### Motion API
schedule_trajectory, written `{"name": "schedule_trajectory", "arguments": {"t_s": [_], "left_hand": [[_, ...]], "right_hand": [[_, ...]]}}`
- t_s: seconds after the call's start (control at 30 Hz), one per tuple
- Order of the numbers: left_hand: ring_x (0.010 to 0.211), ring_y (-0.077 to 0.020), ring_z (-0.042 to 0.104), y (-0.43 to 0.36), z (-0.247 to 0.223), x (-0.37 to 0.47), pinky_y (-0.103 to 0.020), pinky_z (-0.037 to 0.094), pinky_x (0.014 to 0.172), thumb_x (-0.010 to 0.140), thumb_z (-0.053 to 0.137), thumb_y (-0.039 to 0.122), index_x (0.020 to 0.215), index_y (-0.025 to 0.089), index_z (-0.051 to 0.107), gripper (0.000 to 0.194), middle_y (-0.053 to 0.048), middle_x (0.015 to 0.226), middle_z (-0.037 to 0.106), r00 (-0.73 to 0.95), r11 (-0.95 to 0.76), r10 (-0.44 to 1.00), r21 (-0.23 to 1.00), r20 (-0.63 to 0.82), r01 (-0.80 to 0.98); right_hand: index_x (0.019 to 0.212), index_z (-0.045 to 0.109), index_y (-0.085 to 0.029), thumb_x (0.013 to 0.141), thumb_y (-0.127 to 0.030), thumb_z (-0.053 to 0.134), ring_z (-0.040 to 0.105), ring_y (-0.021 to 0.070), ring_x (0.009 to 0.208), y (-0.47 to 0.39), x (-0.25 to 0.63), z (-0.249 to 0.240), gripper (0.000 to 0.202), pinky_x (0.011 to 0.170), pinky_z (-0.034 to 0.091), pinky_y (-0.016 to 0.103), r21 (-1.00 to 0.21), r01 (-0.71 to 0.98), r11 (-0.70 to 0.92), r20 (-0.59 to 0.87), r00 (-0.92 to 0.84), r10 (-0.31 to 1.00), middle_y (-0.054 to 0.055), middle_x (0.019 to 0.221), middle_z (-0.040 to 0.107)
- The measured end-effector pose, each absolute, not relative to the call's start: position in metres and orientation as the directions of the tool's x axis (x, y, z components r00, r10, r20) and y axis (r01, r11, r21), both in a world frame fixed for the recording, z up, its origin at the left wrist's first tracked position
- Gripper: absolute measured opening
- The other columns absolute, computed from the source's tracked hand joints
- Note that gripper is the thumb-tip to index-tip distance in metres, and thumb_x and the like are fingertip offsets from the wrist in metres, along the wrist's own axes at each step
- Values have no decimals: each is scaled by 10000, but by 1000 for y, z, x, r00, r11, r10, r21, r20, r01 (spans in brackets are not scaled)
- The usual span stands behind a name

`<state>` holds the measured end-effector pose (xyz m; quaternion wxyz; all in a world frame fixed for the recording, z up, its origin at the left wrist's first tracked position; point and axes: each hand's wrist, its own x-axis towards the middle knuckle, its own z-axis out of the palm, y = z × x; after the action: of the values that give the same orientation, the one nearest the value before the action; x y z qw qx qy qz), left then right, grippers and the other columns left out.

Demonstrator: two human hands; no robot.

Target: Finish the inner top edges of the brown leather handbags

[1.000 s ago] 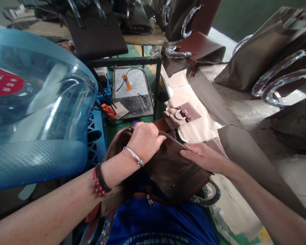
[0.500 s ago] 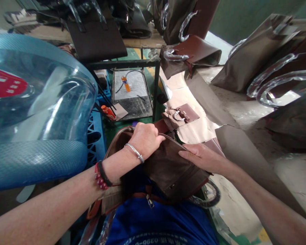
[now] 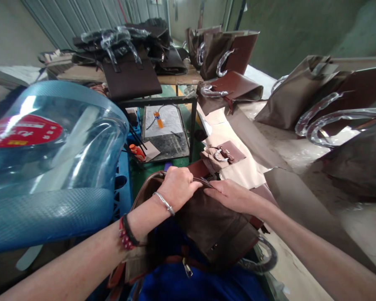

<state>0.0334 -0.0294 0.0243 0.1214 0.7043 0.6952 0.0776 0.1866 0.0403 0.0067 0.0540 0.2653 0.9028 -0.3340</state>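
A brown handbag rests in my lap with its mouth spread and its lining showing. My left hand is closed over the bag's far top edge, fingers wrapped around it. Close beside it, my right hand pinches the same edge, thumb on the near side. A zipper pull hangs at the near edge of the bag, against blue cloth. At the bag's right side a plastic-wrapped handle curves out. Whatever lies under my fingers is hidden.
A large blue water jug stands close on the left, above a blue crate. Several brown bags with wrapped handles, such as one bag, stand on the right. A small bag lies ahead on paper. An orange bottle is beyond.
My right hand has slid left along the bag's edge, closer to my left hand. The camera has tilted up, so the surroundings sit lower in view. Both hands keep their grip.
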Motion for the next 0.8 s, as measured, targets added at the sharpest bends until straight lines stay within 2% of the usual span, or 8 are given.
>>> {"name": "schedule_trajectory", "arguments": {"t_s": [0.07, 0.17, 0.23, 0.3, 0.47, 0.6, 0.8], "left_hand": [[887, -212, 547, -36, 26, 26, -369, 365, 809, 751, 541, 351, 672, 126, 647, 261, -116, 899, 631, 45, -45, 999, 275, 7, 960], [1071, -245, 450, -46, 29, 17, -465, 241, 937, 748, 552, 330, 720, 154, 655, 206, -120, 1117, 548, 70, -84, 995, 198, 76, 977], [1041, -238, 479, -50, 30, 13, -474, 226, 950, 762, 536, 310, 735, 157, 653, 195, -104, 1079, 573, 75, -82, 996, 196, 41, 977], [968, -219, 526, -49, 29, 11, -447, 263, 934, 767, 528, 301, 718, 154, 646, 195, -79, 977, 619, 55, -54, 998, 231, 1, 971], [792, -202, 571, -40, 27, 12, -352, 375, 780, 775, 500, 309, 646, 129, 615, 250, -90, 771, 642, 16, -3, 998, 236, -53, 972], [731, -220, 573, -38, 28, 11, -335, 390, 688, 797, 448, 340, 672, 118, 607, 300, -109, 732, 635, 13, -5, 999, 167, -47, 986], [711, -239, 582, -37, 25, 11, -343, 402, 658, 800, 425, 357, 669, 121, 601, 322, -103, 706, 630, -1, 4, 1000, 102, -30, 995]], "right_hand": [[731, 534, -132, 870, -326, 318, 505, 135, 598, 41, 186, 5, 322, 541, 335, 227, -598, 496, 630, -265, -864, 429, 44, 647, 551], [715, 526, -136, 870, -342, 311, 488, 127, 575, 42, 189, 3, 336, 530, 334, 222, -618, 489, 616, -267, -867, 420, 27, 610, 529], [740, 528, -139, 872, -351, 307, 491, 127, 600, 42, 191, 2, 334, 554, 344, 224, -637, 479, 604, -265, -872, 412, 26, 639, 538], [747, 522, -145, 872, -362, 303, 490, 127, 617, 42, 192, 0, 332, 575, 350, 225, -653, 471, 593, -264, -876, 404, 23, 664, 542], [664, 455, -163, 868, -394, 293, 453, 114, 582, 42, 192, -1, 348, 559, 335, 223, -664, 465, 585, -269, -879, 394, -7, 608, 484], [616, 390, -170, 864, -390, 306, 427, 103, 558, 40, 191, 1, 342, 543, 316, 218, -668, 471, 576, -278, -876, 394, -22, 572, 435], [604, 372, -170, 863, -381, 321, 417, 98, 552, 40, 189, 1, 338, 545, 305, 220, -670, 476, 570, -283, -873, 397, -27, 565, 420]]}}
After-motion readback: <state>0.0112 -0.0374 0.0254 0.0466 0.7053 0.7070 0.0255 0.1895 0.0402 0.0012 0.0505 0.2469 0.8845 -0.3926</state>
